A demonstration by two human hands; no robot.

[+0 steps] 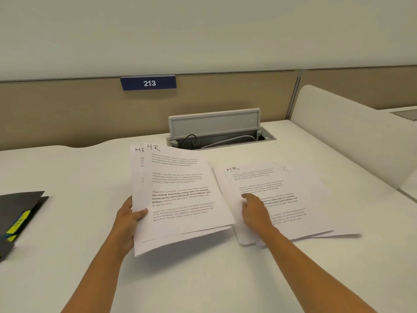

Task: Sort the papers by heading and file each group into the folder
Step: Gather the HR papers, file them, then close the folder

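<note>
across the whole lower field, a white desk (203, 279) backed by a beige partition (67, 114). right of centre on the desk lies a loose pile of papers (316, 199), sheets fanned and overlapping, white with blocks of printed text, part in bold; top sheet is hand-marked "hr" at its upper left, and a further pen mark shows on a sheet beneath at the upper right. left of centre is a held sheaf (180, 199) of the same printed sheets, raised off the desk and tilted, with two "hr" headings visible at its staggered top edge. an open cable tray (216, 132) with its lid upright sits at the desk's rear. a dark folder (20, 204) lies at the far left edge, well apart from both paper groups, with yellow tabs (19, 222) projecting. a blue plate (148, 83) reads "213". left hand (126, 220) clasps the sheaf's left edge, thumb on top. right hand (255, 208) rests on the pile's top sheet, fingers extended, grasping nothing.
</note>
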